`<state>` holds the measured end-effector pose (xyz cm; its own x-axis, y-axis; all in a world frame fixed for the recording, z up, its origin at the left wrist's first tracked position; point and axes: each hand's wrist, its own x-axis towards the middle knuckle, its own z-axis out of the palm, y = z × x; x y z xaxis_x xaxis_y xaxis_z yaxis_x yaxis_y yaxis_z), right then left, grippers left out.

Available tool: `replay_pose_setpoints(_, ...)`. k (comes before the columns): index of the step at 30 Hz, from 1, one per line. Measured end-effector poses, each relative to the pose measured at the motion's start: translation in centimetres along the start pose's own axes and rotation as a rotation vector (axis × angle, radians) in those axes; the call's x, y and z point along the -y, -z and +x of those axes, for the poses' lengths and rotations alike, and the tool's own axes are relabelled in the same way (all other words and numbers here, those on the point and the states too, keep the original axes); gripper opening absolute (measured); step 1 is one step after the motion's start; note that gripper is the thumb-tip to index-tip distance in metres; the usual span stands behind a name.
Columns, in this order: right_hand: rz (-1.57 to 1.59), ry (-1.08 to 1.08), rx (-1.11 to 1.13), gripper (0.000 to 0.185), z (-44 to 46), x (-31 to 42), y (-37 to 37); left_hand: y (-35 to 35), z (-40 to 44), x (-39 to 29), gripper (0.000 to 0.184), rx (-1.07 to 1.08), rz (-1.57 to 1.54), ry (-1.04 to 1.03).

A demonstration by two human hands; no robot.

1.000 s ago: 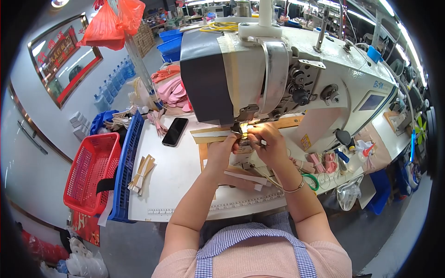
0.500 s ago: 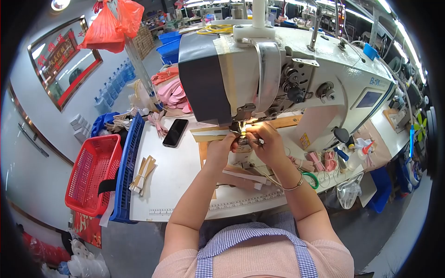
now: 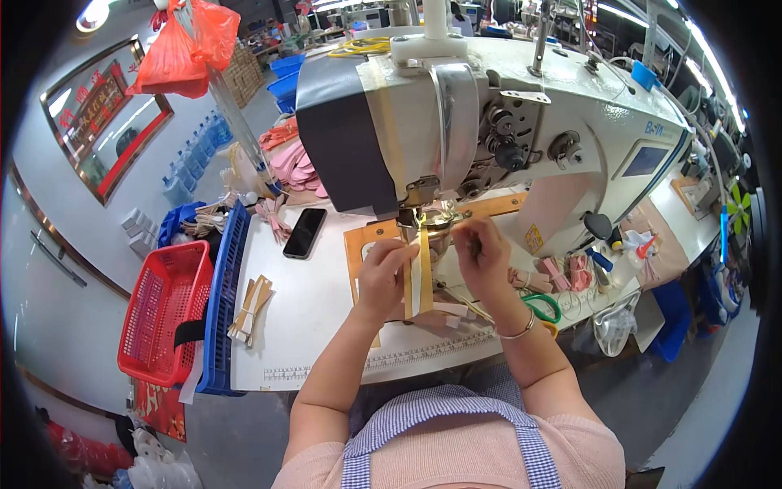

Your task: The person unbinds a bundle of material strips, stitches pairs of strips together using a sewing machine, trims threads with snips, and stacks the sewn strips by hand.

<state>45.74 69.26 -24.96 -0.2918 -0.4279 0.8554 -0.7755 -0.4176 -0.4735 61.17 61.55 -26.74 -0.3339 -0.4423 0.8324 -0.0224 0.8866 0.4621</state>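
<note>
My left hand (image 3: pixel 381 277) pinches the left edge of a tan and white strip (image 3: pixel 420 281), which runs from under the needle area of the sewing machine (image 3: pixel 570 122) toward my body. My right hand (image 3: pixel 482 253) is raised just right of the strip with its fingers curled in. Something small and dark shows in that hand, too unclear to name. Below the hands, more pale strips (image 3: pixel 448 314) lie partly covered on the table (image 3: pixel 309 310).
A black phone (image 3: pixel 305 233) and a tied bundle of tan strips (image 3: pixel 251 310) lie to the left. Beyond them stand a blue crate (image 3: pixel 221 318) and a red basket (image 3: pixel 134 326). Pink bundles (image 3: pixel 554 281) and green-handled scissors (image 3: pixel 544 308) are at right. A ruler (image 3: pixel 391 356) marks the front edge.
The strip has swung from lying leftward to pointing toward me. My left hand has moved left and down with it. My right hand has drawn away from the needle to the right.
</note>
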Motion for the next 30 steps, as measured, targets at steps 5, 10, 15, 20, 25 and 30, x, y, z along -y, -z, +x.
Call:
replay_pose_setpoints(5,0.357,-0.642,0.539,0.014,-3.1,2.0,0.6,-0.1,-0.2,0.4,0.031,-0.010,0.142,-0.263)
replay_pose_setpoints(10,0.741,-0.987,0.562,0.018,-3.1,4.8,1.5,-0.9,-0.4,0.2,0.032,-0.111,0.128,-0.251)
replay_pose_setpoints(15,0.927,-1.072,0.535,0.017,-3.6,4.1,1.5,-0.8,-0.2,0.1,0.032,-0.062,0.184,-0.287)
replay_pose_setpoints(20,0.845,-1.063,0.551,0.019,-2.9,4.3,1.5,-0.7,0.2,-0.1,0.029,-0.045,0.191,-0.274)
replay_pose_setpoints(25,0.779,-1.037,0.559,0.023,-1.7,4.1,1.2,-0.9,0.8,0.8,0.032,-0.041,0.182,-0.224)
replay_pose_setpoints(30,0.870,-1.078,0.494,0.024,-1.6,3.4,0.1,-0.4,0.5,0.6,0.035,-0.002,0.194,-0.222)
